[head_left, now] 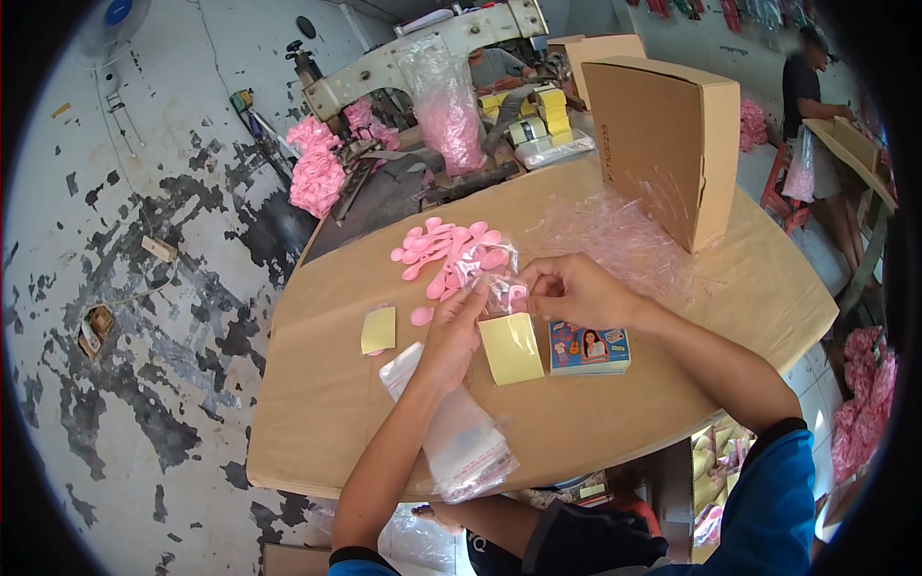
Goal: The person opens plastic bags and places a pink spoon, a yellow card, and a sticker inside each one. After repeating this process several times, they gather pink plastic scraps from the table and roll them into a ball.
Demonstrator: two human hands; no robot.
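Note:
Both hands meet over the middle of the table at a clear plastic bag (501, 300) with something pink showing through it. My left hand (454, 341) is closed on the bag's left side. Thumb and fingers of my right hand (574, 293) pinch its right side. A yellow card (512, 357) lies just below; I cannot tell whether it is inside the bag. Beyond my fingers, pink plastic spoons (444, 252) lie in a loose pile. Right of the yellow card is a stack of printed cards (588, 350). Flat clear bags (463, 437) lie partly under my left forearm.
Another yellow card (378, 329) rests at the left, with pink edges under it. A cardboard box (658, 144) stands at the back right beside scattered clear plastic strips (605, 235). Behind the table is a metal machine (423, 58); another person (814, 106) stands far right.

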